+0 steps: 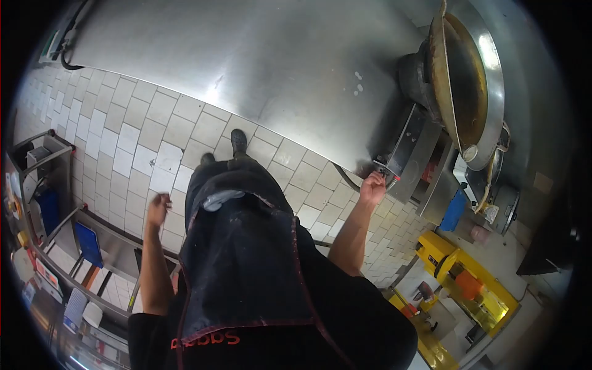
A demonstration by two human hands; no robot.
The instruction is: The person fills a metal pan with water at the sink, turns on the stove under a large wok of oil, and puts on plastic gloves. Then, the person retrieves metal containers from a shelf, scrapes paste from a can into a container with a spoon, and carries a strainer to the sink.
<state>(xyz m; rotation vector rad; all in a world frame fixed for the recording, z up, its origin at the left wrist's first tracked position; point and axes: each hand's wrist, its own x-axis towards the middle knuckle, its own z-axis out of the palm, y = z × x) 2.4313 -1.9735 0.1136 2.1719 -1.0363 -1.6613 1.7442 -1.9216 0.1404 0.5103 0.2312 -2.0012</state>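
My right hand (373,188) is at the front corner of the steel cooking range, its fingers closed around a small dark knob (382,171) that they partly hide. Beside that knob runs a black hose (346,177). My left hand (159,209) hangs in the air over the tiled floor, loosely curled with the fingers a little apart and nothing visible in it. Behind the knob, a large wok (465,86) with a brown, worn inside sits tilted in this view on a dark burner ring (413,77).
A wide steel surface (246,55) stretches along the front. On the left stands a metal rack (114,231) with blue boards (89,243). A yellow machine (465,277) stands at the right. Light tiles (139,132) cover the floor.
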